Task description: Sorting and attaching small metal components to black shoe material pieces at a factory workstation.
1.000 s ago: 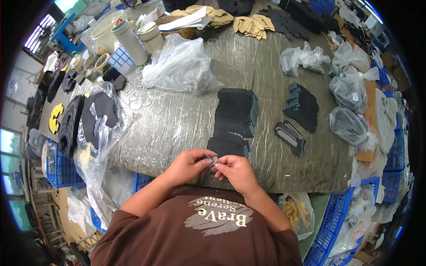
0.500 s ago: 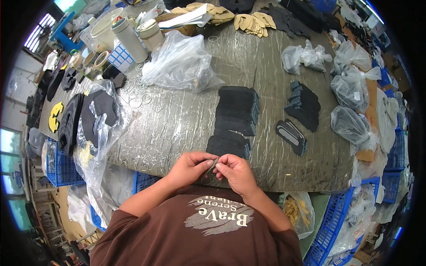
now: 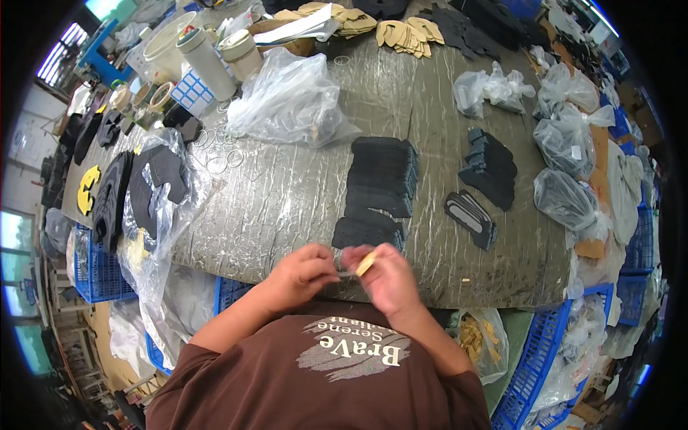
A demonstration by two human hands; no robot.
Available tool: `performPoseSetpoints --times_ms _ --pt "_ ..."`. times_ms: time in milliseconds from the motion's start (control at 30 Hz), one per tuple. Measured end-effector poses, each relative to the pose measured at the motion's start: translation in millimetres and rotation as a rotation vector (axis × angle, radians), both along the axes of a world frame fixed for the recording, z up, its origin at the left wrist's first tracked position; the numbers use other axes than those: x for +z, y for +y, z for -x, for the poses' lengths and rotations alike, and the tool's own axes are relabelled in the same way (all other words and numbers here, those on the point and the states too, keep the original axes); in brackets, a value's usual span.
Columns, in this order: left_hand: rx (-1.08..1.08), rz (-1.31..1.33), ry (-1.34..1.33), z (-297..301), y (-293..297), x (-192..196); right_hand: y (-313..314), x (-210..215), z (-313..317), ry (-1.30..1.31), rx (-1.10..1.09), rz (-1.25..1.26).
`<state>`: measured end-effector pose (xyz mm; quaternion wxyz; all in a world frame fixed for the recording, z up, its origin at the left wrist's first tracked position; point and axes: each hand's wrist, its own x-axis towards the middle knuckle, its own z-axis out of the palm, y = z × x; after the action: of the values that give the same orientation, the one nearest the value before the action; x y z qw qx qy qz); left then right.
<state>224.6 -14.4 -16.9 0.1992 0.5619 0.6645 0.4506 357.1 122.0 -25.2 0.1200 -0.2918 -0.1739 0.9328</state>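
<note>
Both my hands meet at the near edge of the table, close to my chest. My left hand (image 3: 304,272) pinches one end of a small thin piece (image 3: 350,272), and my right hand (image 3: 387,276) pinches the other end, where a yellowish strip (image 3: 366,264) sticks up between the fingers. Just beyond my hands lies a row of overlapped dark grey foam pieces (image 3: 380,186) on the plastic-wrapped table (image 3: 287,193).
More dark pieces (image 3: 489,166) and a grey-rimmed stack (image 3: 469,217) lie to the right. Clear plastic bags (image 3: 290,100) sit behind, others (image 3: 566,201) along the right edge. Black parts in a bag (image 3: 154,186) lie left. Blue crates (image 3: 537,358) stand below the table.
My hands stayed at the table's near edge; the fingers worked the small piece and a yellowish strip now shows at my right fingertips.
</note>
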Motion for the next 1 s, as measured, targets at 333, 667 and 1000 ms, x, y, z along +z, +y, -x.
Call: performPoseSetpoints --times_ms 333,667,1000 --pt "0.6 0.229 -0.744 32 0 -10 10 -19 -49 -0.327 0.166 -2.184" --pt "0.28 0.514 -0.515 23 18 -11 9 -27 -57 -0.221 0.17 -2.246" --pt "0.191 0.532 -0.35 22 29 -8 10 -27 -57 -0.227 0.193 -2.286"
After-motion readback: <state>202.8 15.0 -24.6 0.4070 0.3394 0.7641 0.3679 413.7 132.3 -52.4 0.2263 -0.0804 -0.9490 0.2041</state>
